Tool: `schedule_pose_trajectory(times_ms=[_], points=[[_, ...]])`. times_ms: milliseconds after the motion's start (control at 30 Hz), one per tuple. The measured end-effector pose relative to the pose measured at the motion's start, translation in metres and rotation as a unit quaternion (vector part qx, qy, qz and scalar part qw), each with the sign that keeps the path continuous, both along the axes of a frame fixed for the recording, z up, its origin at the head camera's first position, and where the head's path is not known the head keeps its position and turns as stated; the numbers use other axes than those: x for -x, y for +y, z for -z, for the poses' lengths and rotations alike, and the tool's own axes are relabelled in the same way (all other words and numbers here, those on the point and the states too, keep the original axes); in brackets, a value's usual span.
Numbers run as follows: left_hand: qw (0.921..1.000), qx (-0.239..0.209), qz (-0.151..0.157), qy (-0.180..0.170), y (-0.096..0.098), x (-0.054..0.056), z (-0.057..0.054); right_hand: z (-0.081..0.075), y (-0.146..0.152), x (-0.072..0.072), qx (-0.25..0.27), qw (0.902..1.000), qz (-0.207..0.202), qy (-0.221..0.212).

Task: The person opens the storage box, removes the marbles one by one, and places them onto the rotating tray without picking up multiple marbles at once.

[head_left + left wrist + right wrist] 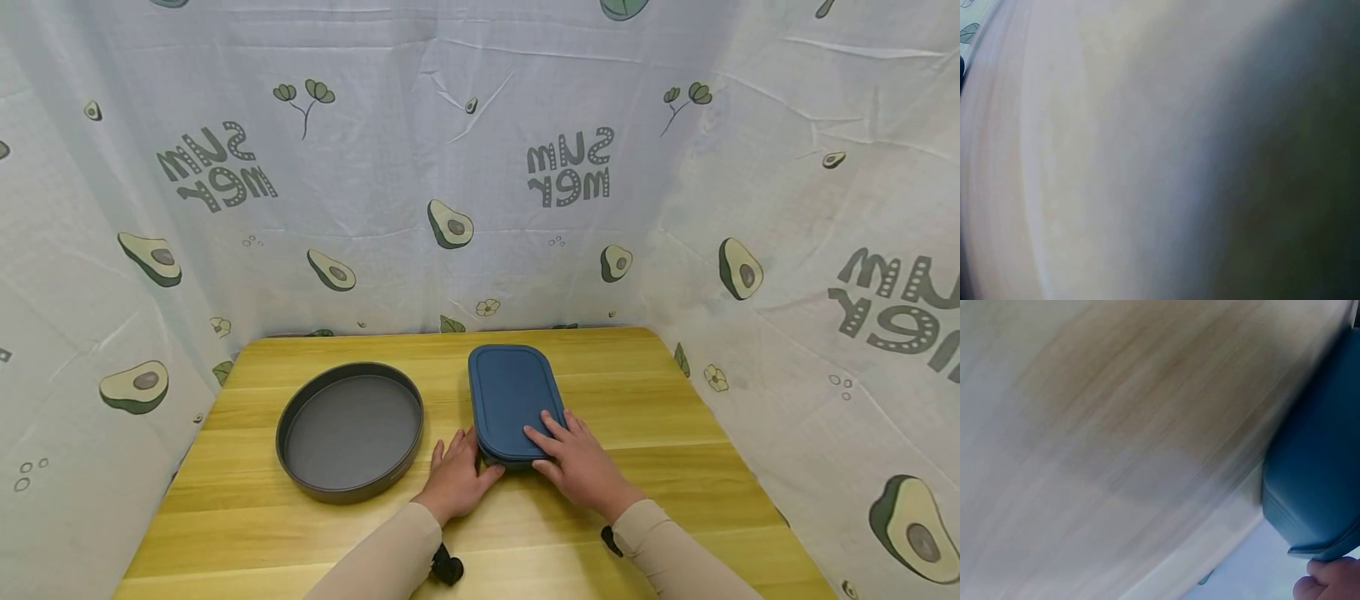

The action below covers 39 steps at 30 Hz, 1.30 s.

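A rectangular food container with a dark blue lid sits on the wooden table, right of its middle. At its near left corner is my left hand, fingers stretched forward along the side and thumb toward the front. My right hand rests spread fingers on the lid's near right part, its thumb by the front edge below the rim. The right wrist view shows the container's blue side with fingertips at its edge. In the left wrist view everything close is blurred.
To the left stands a round dark grey baking pan with a low wall. The wooden table meets a white avocado-print curtain behind and at both sides. Black wrist-camera parts show below the left sleeve.
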State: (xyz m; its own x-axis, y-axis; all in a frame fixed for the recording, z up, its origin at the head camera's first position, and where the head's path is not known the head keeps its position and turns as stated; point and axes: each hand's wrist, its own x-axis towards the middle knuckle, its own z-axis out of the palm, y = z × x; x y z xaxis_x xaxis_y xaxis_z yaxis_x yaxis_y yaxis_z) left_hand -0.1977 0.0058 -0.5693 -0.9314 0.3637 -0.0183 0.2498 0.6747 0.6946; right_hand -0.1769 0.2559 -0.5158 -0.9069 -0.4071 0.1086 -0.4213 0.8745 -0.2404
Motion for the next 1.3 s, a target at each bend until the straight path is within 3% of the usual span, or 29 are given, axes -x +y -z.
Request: schedule_pose_trajectory(times_ms=[333,700,1067,1300], points=[[1.0,0.007,0.004,0.002,-0.001,-0.001,-0.006,-0.003,0.0,-0.004,0.024,0.9996,0.015,0.002],[0.9999,0.008,-0.003,0.012,0.0,0.002,0.01,-0.005,0.0,-0.009,0.043,0.9981,0.02,0.04],[1.0,0.006,0.002,0.004,-0.001,-0.004,-0.006,0.001,0.006,-0.011,0.064,0.9948,0.04,0.068],[1.0,0.006,0.0,0.002,0.0,-0.004,-0.005,0.002,0.009,-0.013,0.075,0.9934,0.043,0.075]])
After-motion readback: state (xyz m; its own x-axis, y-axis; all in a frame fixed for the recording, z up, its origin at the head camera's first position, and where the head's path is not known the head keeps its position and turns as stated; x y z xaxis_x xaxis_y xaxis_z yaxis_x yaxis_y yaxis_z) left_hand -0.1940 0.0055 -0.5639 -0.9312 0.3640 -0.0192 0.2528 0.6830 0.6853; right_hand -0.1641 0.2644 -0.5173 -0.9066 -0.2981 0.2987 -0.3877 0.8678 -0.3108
